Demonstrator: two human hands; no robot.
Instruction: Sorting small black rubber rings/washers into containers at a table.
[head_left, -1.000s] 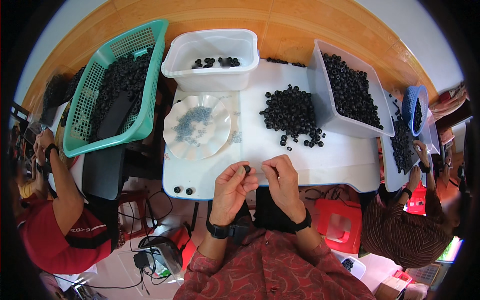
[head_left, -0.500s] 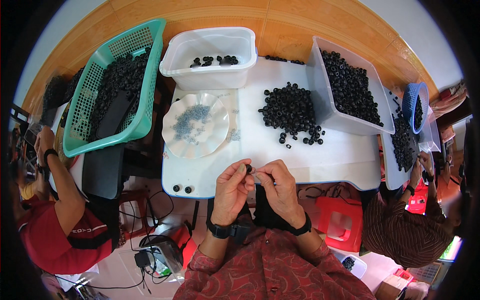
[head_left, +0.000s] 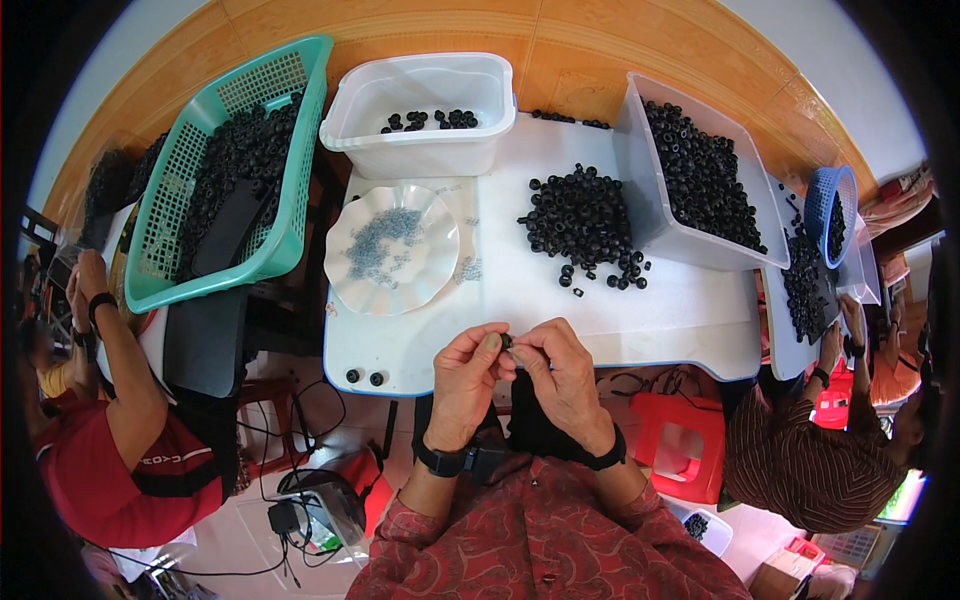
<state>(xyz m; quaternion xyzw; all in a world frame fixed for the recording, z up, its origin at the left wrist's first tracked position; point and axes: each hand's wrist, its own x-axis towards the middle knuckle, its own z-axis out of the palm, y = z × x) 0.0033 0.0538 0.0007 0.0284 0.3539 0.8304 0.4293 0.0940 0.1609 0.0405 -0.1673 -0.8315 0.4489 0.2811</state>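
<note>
Over a white work surface point(head_left: 620, 310), both hands point(head_left: 515, 370) pinch one small black rubber ring point(head_left: 506, 342), mid-assembly; the next move likely needs fine fingertip alignment.

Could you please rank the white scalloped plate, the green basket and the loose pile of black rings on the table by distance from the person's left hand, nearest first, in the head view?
From the left hand:
1. White scalloped plate, just up and to the left on the table.
2. Loose pile of black rings, up and to the right.
3. Green basket, far left, off the table's edge.
</note>
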